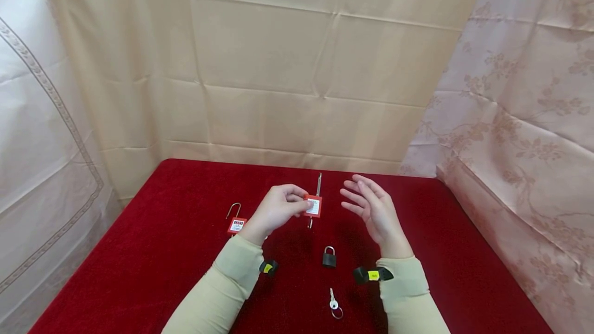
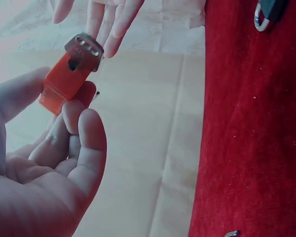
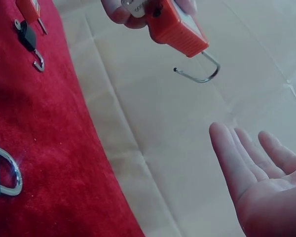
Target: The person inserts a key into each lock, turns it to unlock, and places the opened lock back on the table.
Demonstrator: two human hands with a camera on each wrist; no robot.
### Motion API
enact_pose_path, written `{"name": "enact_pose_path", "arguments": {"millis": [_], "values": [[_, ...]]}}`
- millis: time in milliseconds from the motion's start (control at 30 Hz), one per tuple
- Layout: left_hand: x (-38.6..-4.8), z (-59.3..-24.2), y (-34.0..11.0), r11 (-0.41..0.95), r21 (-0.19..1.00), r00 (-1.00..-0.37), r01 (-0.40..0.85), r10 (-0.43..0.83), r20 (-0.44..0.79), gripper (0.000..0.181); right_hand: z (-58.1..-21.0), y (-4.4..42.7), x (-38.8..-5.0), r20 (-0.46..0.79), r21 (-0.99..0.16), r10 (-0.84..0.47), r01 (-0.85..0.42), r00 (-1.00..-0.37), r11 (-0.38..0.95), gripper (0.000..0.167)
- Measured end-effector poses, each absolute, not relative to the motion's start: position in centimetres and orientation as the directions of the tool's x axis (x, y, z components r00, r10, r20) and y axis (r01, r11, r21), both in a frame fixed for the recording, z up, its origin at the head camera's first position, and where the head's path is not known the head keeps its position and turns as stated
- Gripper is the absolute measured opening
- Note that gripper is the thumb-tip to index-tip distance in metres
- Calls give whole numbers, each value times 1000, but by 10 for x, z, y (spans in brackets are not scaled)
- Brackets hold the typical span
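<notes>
My left hand (image 1: 278, 207) pinches a red padlock (image 1: 313, 206) with a white label, held up above the table. Its long metal shackle (image 3: 207, 74) is unlatched, with one end free. A silver key (image 3: 134, 7) sits at the padlock's opposite end, partly covered by fingers in the right wrist view. To the right of the padlock, my right hand (image 1: 376, 213) is raised with its fingers spread and nothing in them. A black padlock (image 1: 329, 259) with its shackle closed lies on the table below and between the hands.
A red cloth (image 1: 185, 272) covers the table. Keys on a ring (image 1: 333, 303) lie near the front. Another red padlock (image 1: 236, 225), its shackle unlatched, is left of my left wrist. Beside it lies a second black padlock (image 3: 27, 35), unlatched. Curtains (image 1: 260, 66) hang around the table.
</notes>
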State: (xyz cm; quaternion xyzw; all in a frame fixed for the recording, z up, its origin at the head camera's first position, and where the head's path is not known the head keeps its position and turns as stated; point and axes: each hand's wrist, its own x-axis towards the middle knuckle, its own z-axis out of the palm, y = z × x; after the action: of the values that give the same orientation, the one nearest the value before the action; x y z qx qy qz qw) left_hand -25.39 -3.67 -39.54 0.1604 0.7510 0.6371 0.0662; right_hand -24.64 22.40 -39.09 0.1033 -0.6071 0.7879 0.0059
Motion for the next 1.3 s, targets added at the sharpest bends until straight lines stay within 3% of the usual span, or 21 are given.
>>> {"name": "enact_pose_path", "arguments": {"millis": [333,900,1300], "values": [[-255,-406,-27,220,970,-965,102,258,42,24,-400,221,-251,63,-972,-174,-21,-983,-234,60],[-262,-430,-17,378,924,-978,49,207,-33,23,-422,222,-261,-66,-970,-269,125,-961,-209,57],[-269,-436,-19,378,926,-977,-11,193,-90,23,-436,220,-269,-124,-980,-278,162,-953,-119,53]]}}
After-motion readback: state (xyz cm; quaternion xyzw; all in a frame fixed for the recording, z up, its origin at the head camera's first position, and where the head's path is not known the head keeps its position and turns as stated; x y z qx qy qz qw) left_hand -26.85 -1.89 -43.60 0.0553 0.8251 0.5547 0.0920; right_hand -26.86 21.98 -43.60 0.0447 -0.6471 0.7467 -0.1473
